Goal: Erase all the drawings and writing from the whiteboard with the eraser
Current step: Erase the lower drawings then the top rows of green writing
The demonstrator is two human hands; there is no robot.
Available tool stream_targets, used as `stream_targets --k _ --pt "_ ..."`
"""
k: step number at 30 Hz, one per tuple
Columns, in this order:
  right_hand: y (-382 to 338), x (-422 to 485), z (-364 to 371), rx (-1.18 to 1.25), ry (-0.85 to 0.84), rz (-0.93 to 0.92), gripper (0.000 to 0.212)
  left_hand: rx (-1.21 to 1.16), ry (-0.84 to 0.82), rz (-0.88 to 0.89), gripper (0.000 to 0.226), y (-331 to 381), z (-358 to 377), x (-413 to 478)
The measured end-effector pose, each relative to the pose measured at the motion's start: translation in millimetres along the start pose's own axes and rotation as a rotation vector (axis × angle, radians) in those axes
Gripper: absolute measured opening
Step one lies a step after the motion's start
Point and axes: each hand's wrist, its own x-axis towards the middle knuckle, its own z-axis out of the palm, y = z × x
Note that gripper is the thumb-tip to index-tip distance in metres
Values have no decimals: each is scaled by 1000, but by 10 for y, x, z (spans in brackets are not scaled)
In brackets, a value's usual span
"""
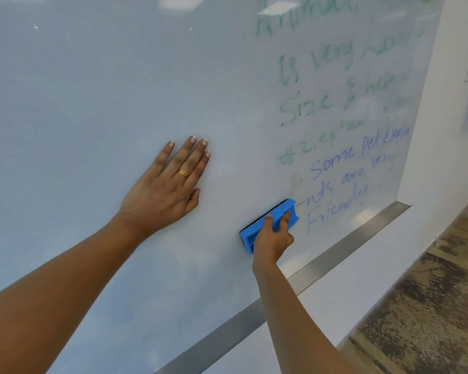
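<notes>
Blue eraser (277, 213), and the fingers (285, 219) of the right hand (272, 242) are curled over its plastic back, gripping it from below. Its dark felt face is pressed against the whiteboard (106, 90), low on the board and tilted. Its upper-right end is just at the start of the blue writing (335, 168), which runs off to the right in 3 lines. Above those lines is paler green writing (316, 103), blurred towards the board's right edge. Up and to the left, apart from the eraser, the left hand (164, 184) lies flat on the board, its fingers straight and close together, with a gold ring (183, 173) on 1 of them. Below the eraser a brushed metal ledge (335, 256) runs along the foot of the board. Past it are a white wall (443, 147) and mottled brown and grey carpet (430, 306).
</notes>
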Motion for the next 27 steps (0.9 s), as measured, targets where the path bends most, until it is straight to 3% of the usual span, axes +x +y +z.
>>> stream_targets --k 7,20,24,27 --pt "-320 -89 201 -26 -17 -104 52 12 -2 -3 59 10 -7 6" --pt "-1238 -220 547 -153 -120 -541 53 6 7 -13 58 29 -13 5" --pt "-1021 -154 456 -208 -116 -626 52 21 -10 -9 58 59 -18 -3" --pt "-626 -124 351 -176 -89 -546 51 16 -36 -1 60 54 -25 3"
